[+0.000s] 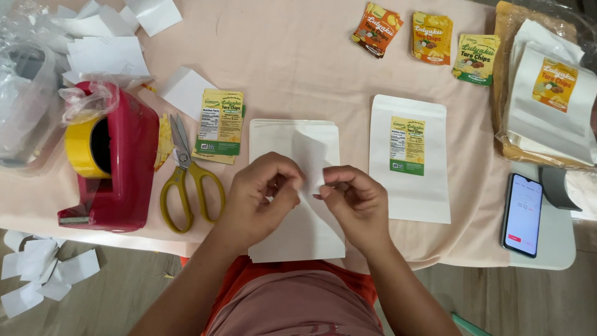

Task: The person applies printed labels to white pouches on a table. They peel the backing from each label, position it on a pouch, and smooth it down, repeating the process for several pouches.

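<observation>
My left hand [261,196] and my right hand [354,199] meet over a stack of white pouches [297,236] at the table's near edge. Between the fingertips of both hands I pinch a small white slip of paper [309,155], which stands up tilted above the stack. A stack of green and yellow labels [221,124] lies to the left of the pouches. To the right lies a single white pouch [410,186] with a label stuck on it.
A red tape dispenser [121,168] with a yellow roll and yellow-handled scissors [186,180] sit at the left. Three small stacks of coloured stickers [429,38] lie at the back. Labelled pouches [550,99] are piled at the right, a phone [522,214] beside them. White paper scraps [43,274] litter the floor.
</observation>
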